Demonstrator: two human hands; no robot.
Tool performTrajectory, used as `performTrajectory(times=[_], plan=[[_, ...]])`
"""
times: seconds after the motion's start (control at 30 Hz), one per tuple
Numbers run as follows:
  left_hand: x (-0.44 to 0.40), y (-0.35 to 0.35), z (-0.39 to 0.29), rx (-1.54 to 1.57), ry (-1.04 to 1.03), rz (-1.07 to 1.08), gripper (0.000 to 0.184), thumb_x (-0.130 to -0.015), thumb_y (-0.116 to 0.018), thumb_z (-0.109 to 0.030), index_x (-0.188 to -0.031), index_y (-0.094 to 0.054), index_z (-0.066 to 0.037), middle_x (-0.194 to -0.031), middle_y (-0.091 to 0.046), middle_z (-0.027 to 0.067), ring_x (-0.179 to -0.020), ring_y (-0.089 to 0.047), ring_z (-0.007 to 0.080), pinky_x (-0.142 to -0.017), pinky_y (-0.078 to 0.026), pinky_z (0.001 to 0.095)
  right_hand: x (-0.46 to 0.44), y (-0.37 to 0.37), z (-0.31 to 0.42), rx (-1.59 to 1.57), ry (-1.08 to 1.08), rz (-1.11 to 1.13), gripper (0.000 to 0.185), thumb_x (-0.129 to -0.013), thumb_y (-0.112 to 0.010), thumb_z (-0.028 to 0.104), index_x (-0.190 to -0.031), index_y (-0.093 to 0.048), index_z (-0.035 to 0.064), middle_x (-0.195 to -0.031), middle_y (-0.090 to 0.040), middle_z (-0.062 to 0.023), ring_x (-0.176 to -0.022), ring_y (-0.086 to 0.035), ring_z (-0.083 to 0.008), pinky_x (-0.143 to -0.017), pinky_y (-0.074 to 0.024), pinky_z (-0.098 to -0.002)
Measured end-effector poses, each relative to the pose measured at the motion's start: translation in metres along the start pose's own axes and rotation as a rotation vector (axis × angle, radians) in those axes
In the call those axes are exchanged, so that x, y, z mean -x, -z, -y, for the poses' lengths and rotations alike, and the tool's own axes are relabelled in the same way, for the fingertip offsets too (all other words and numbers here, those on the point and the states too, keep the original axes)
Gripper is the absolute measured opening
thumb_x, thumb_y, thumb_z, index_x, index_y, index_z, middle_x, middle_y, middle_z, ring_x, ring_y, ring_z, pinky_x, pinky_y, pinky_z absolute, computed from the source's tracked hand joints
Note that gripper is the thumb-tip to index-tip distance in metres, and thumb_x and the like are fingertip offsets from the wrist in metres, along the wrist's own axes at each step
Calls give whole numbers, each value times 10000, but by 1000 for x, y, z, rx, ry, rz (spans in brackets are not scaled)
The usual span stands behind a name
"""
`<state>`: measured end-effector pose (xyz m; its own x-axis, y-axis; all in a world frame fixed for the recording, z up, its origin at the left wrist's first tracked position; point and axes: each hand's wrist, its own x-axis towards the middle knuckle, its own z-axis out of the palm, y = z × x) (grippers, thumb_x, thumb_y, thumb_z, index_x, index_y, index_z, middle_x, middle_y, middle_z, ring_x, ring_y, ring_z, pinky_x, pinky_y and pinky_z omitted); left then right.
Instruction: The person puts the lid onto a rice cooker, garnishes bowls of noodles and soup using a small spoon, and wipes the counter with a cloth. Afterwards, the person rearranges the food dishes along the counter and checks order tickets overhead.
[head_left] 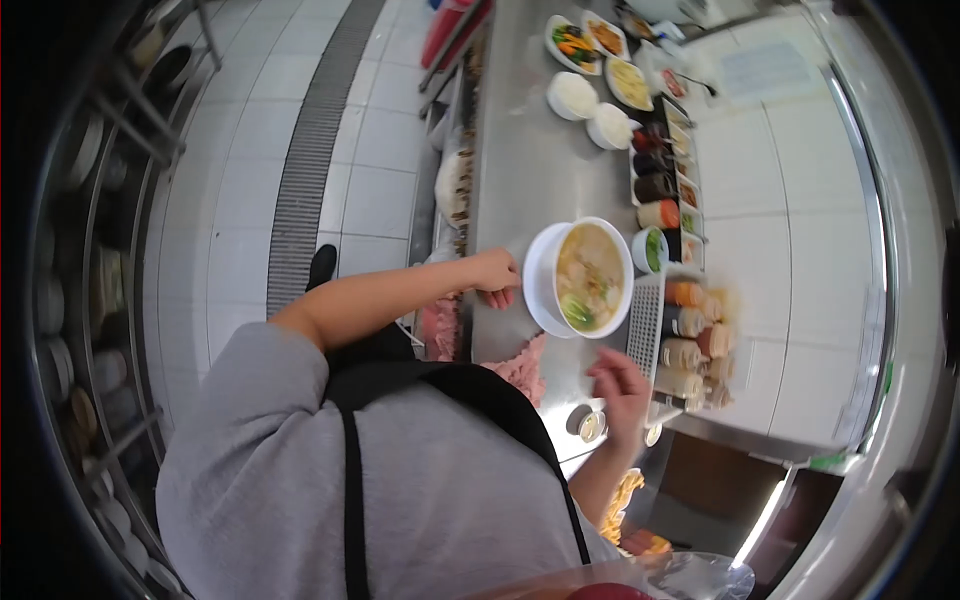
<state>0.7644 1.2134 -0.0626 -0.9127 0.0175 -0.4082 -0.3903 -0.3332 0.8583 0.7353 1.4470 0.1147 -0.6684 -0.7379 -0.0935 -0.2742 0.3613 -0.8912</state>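
A white bowl of soup (592, 277) with green leaves and pale pieces stands on a white plate (538, 280), on the steel counter (510, 180). My left hand (495, 277) is beside the plate's left rim, its fingers curled in; whether they touch the rim or hold anything is hidden. Just below the bowl, my right hand (620, 385) is raised with bent fingers a little apart, slightly blurred, with nothing visible in it. A pink cloth (520, 370) lies at the counter edge between my hands. Next to the bowl sits a small bowl of chopped greens (650, 250).
Up the counter are two rice bowls (573, 96) and several food dishes (628, 82). Sauce containers (655, 187) and squeeze bottles (682, 352) line the wall side, by a white basket (646, 320). A small cup (592, 427) is nearer me. Shelves (110, 370) stand left.
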Motion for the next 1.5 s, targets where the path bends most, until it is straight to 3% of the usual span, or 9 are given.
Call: performTrajectory(times=[0.17,0.3,0.37,0.47,0.73,0.83,1.07,1.27,1.5], plan=[[24,81,0,-12,-119,20,199,-768,-579,-217,-878,-612,-54,-599,-559,34,-441,-457,64,-383,-360,199,-55,-100,-11,324,50,93,218,-764,-562,22,-982,-572,6,-758,-577,-88,-589,-548,-131,-547,-437,-235],[1,175,24,369,-121,-374,241,-759,-574,-158,-989,-545,-94,-716,-554,-15,-538,-500,51,-470,-413,182,-122,-151,-25,576,82,146,256,-761,-565,56,-1013,-556,12,-858,-560,-125,-750,-559,-224,-666,-436,-287],[-24,217,38,461,10,-471,238,-769,-556,-155,-998,-540,-91,-805,-553,-3,-675,-526,78,-546,-440,207,-156,-174,-48,773,344,-148,370,-750,-592,136,-1097,-505,37,-1047,-488,-164,-956,-471,-311,-812,-374,-358],[-67,255,50,570,117,-517,237,-782,-543,-169,-1006,-537,-94,-837,-550,-1,-725,-529,101,-591,-449,236,-190,-198,-75,903,228,-210,503,-724,-629,233,-1163,-446,67,-1166,-393,-178,-1073,-376,-338,-887,-292,-422],[-162,266,20,493,285,-486,412,-821,-505,-264,-1177,-452,-65,-1158,-477,113,-1017,-469,233,-814,-410,365,-197,-216,-75,1175,118,-277,602,-661,-645,222,-1192,-403,75,-1182,-372,-176,-1110,-353,-338,-889,-274,-466],[-191,258,20,607,227,-427,497,-822,-484,-335,-1215,-409,-39,-1310,-343,140,-1222,-293,295,-981,-246,423,-199,-216,-70,1146,86,-279,583,-662,-643,212,-1181,-413,75,-1176,-377,-175,-1106,-356,-342,-889,-274,-470],[-189,257,7,884,7,-639,200,-720,-660,-163,-865,-605,-37,-778,-595,30,-718,-521,111,-641,-403,237,-196,-209,-70,1110,63,-324,540,-656,-649,206,-1149,-455,103,-1171,-386,-140,-1083,-378,-331,-892,-281,-458],[-113,299,12,148,-165,-384,100,-740,-610,-94,-810,-602,-22,-731,-600,19,-666,-534,69,-583,-416,194,-184,-211,-56,936,29,-481,538,-661,-660,201,-1152,-467,101,-1134,-442,-125,-1036,-437,-305,-869,-342,-423],[31,153,-69,-371,-99,378,174,-666,-696,-72,-785,-597,8,-650,-599,37,-598,-541,69,-556,-448,215,-132,-234,-12,284,30,-406,429,-686,-641,110,-1097,-523,77,-940,-564,-111,-868,-545,-270,-727,-450,-342]])
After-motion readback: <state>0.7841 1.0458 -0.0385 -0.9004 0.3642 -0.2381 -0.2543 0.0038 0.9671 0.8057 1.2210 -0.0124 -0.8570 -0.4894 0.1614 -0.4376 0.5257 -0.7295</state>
